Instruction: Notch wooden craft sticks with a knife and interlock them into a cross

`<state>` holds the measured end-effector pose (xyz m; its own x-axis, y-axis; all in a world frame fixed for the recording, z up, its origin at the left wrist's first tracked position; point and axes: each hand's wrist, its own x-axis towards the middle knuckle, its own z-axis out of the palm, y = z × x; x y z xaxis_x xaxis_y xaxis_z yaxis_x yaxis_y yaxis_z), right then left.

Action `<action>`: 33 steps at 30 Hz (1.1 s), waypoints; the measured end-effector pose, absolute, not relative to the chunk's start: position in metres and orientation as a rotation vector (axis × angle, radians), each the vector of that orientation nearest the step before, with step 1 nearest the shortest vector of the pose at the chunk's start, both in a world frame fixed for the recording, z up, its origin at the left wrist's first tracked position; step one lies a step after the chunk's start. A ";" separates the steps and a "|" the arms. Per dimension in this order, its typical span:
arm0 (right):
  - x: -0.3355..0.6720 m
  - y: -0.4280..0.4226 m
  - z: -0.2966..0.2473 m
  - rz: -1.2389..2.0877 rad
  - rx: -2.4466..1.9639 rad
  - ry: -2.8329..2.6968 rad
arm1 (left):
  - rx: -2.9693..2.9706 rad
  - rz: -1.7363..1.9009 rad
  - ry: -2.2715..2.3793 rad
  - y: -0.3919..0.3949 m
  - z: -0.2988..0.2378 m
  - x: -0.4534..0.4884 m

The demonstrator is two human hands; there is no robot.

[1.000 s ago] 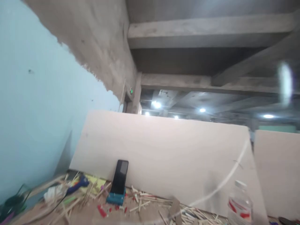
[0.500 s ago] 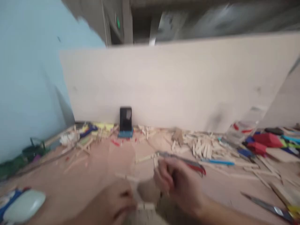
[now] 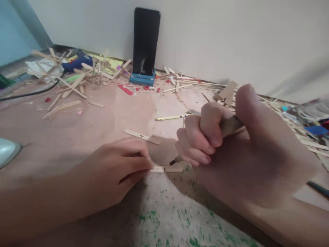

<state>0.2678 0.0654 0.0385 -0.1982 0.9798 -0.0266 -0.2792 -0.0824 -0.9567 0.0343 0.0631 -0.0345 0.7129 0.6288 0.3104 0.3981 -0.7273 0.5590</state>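
My left hand point(image 3: 125, 169) pinches the left end of a wooden craft stick point(image 3: 176, 169) lying on the work surface. The stick has a dark mark across it near the middle. My right hand point(image 3: 218, 144) is closed in a fist around a slim tool point(image 3: 232, 125) with a grey-brown shaft; its exact kind is unclear. The tool's short dark tip points down to the left, just above the stick; whether it touches cannot be told. Beyond my hands lies a second craft stick point(image 3: 141, 136) with a small dark mark at its middle.
A phone point(image 3: 146, 41) stands in a blue holder point(image 3: 142, 79) against the white panel. Loose sticks point(image 3: 74, 85) and a blue glue gun point(image 3: 78, 61) lie back left. A pencil point(image 3: 169, 117) is behind my right hand; a white rounded object point(image 3: 9, 151) sits left.
The view has tilted down and come closer to the table. My right hand has turned, now showing the tool in its fist. The left hand stays at the stick.
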 end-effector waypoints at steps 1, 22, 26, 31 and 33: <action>0.268 0.068 0.037 1.526 -0.937 -1.092 | 2.466 0.697 0.796 0.063 -0.033 0.034; 0.236 0.083 0.062 1.628 -1.230 -1.034 | 2.483 0.687 0.800 0.065 -0.030 0.032; 0.235 0.079 0.064 1.691 -1.259 -0.946 | 2.496 0.651 0.806 0.067 -0.029 0.033; 0.240 0.076 0.061 1.688 -1.238 -0.968 | 2.490 0.647 0.796 0.068 -0.030 0.031; 0.241 0.076 0.060 1.687 -1.219 -1.002 | 2.486 0.680 0.776 0.067 -0.030 0.031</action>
<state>0.2411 0.0760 0.0596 -0.2076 0.9230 -0.3241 -0.1567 -0.3584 -0.9203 0.0308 0.0674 -0.0305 0.7209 0.6158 0.3178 0.3958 -0.7424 0.5406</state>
